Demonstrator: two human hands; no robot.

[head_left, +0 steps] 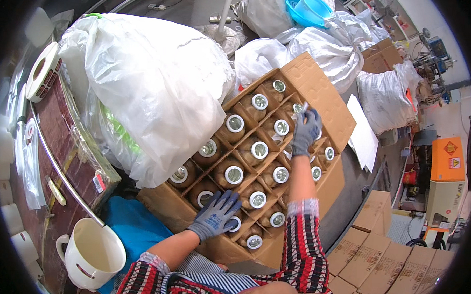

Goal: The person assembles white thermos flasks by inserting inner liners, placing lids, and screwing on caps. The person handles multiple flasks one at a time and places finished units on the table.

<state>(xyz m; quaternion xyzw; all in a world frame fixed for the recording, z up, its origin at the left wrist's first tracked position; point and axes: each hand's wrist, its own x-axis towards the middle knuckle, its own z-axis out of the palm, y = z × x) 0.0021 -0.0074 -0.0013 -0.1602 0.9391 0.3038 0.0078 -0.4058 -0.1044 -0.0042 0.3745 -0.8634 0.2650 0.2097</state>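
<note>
An open cardboard box (pixel 325 189) stands in front of me, split by cardboard dividers (pixel 253 131) into cells. Most cells hold an upright glass bottle (pixel 233 175) with a white-rimmed round top. My left hand (pixel 216 215), in a grey-blue glove, lies with fingers spread over the bottle tops at the near left part of the box. Reaching across the far right cells is my right hand (pixel 307 131), also gloved. Its fingers are closed on a small white piece (pixel 305 106) above a bottle at the far side. The kind of that piece is too small to tell.
Large white plastic bags (pixel 154 87) bulge against the box's left side. A dark red table (pixel 71 157) at the left carries a label roll (pixel 42 72) and a white mug (pixel 94 251). Closed cartons (pixel 372 255) stand at lower right. Blue basins (pixel 310 10) sit behind.
</note>
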